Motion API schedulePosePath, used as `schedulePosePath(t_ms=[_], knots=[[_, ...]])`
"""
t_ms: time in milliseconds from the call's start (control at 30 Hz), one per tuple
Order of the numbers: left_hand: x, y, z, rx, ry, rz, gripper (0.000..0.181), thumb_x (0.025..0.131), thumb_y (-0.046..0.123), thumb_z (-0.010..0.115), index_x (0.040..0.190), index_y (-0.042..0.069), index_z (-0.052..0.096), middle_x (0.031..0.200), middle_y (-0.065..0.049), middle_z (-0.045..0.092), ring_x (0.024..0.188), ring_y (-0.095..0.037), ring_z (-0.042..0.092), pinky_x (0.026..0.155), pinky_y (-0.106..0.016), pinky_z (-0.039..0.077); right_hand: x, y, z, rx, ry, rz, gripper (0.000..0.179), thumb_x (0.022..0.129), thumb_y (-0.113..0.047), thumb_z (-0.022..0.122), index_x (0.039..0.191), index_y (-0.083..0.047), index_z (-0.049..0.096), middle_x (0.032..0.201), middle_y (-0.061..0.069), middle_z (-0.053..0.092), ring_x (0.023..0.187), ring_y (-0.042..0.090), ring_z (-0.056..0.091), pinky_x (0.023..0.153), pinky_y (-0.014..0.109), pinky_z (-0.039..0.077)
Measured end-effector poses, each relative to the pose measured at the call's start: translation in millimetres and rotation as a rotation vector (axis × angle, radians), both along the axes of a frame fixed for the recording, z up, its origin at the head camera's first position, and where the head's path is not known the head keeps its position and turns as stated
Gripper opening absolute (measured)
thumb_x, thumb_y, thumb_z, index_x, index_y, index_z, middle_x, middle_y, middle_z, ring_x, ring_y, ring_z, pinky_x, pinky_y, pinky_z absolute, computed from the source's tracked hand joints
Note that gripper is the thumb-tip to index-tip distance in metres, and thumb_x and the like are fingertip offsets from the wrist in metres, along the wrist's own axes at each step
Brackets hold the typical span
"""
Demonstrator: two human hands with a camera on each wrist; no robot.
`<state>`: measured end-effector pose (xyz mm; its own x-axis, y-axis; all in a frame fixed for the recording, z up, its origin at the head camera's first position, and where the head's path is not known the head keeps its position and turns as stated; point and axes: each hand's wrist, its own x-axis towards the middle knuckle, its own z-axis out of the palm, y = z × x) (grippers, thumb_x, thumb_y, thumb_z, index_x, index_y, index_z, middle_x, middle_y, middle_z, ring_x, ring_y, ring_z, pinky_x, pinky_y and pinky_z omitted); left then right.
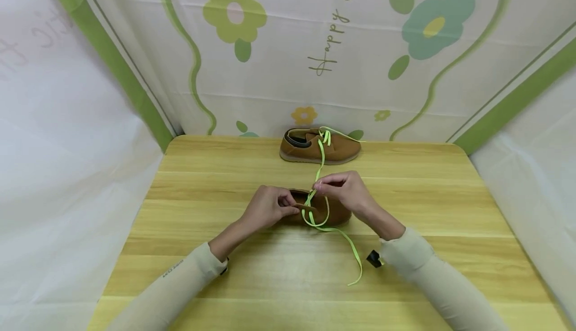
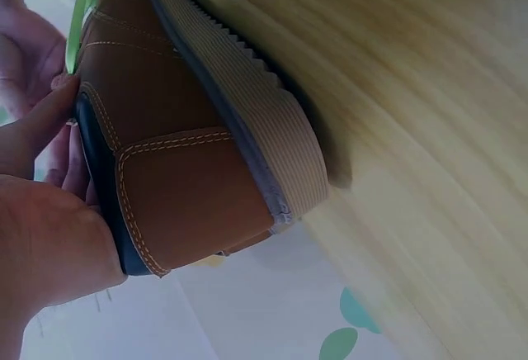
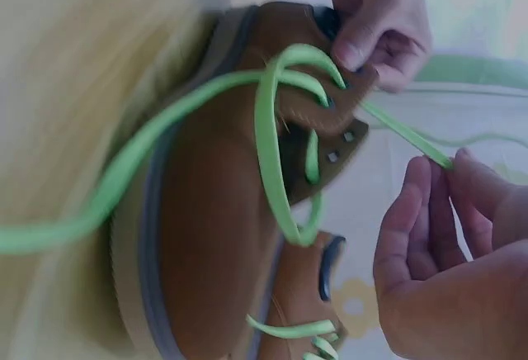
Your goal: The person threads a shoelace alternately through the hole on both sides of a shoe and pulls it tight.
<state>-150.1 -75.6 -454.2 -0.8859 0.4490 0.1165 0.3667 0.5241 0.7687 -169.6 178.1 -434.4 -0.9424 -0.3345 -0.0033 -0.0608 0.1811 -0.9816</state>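
A brown shoe point(image 1: 339, 213) with a bright green lace point(image 3: 266, 141) stands on the table, its toe to the right in the head view. My left hand point(image 1: 268, 206) pinches the near eyelet flap point(image 3: 351, 96) between thumb and fingers. Above the shoe opening, my right hand point(image 1: 348, 191) pinches one part of the lace between thumb and fingertips. That part runs taut from the held flap to the right fingers in the right wrist view. A loose loop hangs over the shoe's front. The left wrist view shows the shoe's heel point(image 2: 177, 203) and ribbed sole.
A second brown shoe point(image 1: 344, 153) with a green lace stands at the back edge of the wooden table point(image 1: 202, 171). One loose lace end point(image 1: 357, 256) trails toward the front. Behind the table hangs a flower-printed fabric wall point(image 1: 279, 81).
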Motion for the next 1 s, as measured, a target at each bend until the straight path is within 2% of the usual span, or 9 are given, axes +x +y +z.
schedulePosePath(t_ms=[200, 433, 600, 700, 1000], knots=[[0.5, -0.3, -0.3, -0.023, 0.005, -0.009, 0.009, 0.088, 0.015, 0.089, 0.084, 0.013, 0.080, 0.074, 0.007, 0.074, 0.064, 0.001, 0.064, 0.061, -0.021, 0.052, -5.8, 17, 12.0, -0.068, -0.032, -0.086, 0.022, 0.099, -0.004, 0.074, 0.111, 0.016, 0.074, 0.100, 0.014, 0.081, 0.085, 0.020, 0.079, 0.082, 0.041, 0.064], [1.5, -0.2, 3.1, -0.036, -0.021, -0.047, 0.006, 0.093, 0.014, 0.083, 0.088, 0.012, 0.082, 0.075, 0.006, 0.075, 0.062, -0.001, 0.061, 0.058, -0.022, 0.049, -16.2, 43, 18.1, -0.194, -0.051, -0.167, 0.025, 0.099, -0.001, 0.073, 0.112, 0.020, 0.070, 0.099, 0.015, 0.080, 0.083, 0.020, 0.080, 0.078, 0.035, 0.064], [-0.1, 0.5, 4.9, -0.069, -0.033, -0.035, 0.008, 0.094, 0.016, 0.082, 0.087, 0.012, 0.082, 0.073, 0.006, 0.073, 0.056, -0.004, 0.054, 0.055, -0.022, 0.043, -24.0, 59, 17.1, -0.243, -0.065, -0.206, 0.030, 0.099, -0.001, 0.073, 0.115, 0.024, 0.066, 0.099, 0.014, 0.081, 0.081, 0.017, 0.080, 0.077, 0.031, 0.063], [-0.7, 1.5, 6.5, -0.089, -0.040, -0.012, 0.010, 0.094, 0.018, 0.082, 0.085, 0.013, 0.082, 0.071, 0.006, 0.072, 0.055, -0.005, 0.052, 0.055, -0.023, 0.041, -26.8, 65, 18.7, -0.263, -0.064, -0.227, 0.024, 0.099, 0.000, 0.073, 0.112, 0.020, 0.069, 0.095, 0.009, 0.081, 0.080, 0.016, 0.080, 0.076, 0.030, 0.063], [-1.1, 4.8, 8.1, -0.142, 0.004, 0.021, 0.013, 0.094, 0.021, 0.083, 0.084, 0.012, 0.082, 0.071, 0.008, 0.072, 0.059, -0.004, 0.056, 0.060, -0.025, 0.047, -33.9, 85, 28.5, -0.336, -0.053, -0.263, 0.007, 0.099, 0.001, 0.072, 0.100, 0.003, 0.078, 0.095, 0.008, 0.081, 0.080, 0.017, 0.080, 0.076, 0.029, 0.063]])
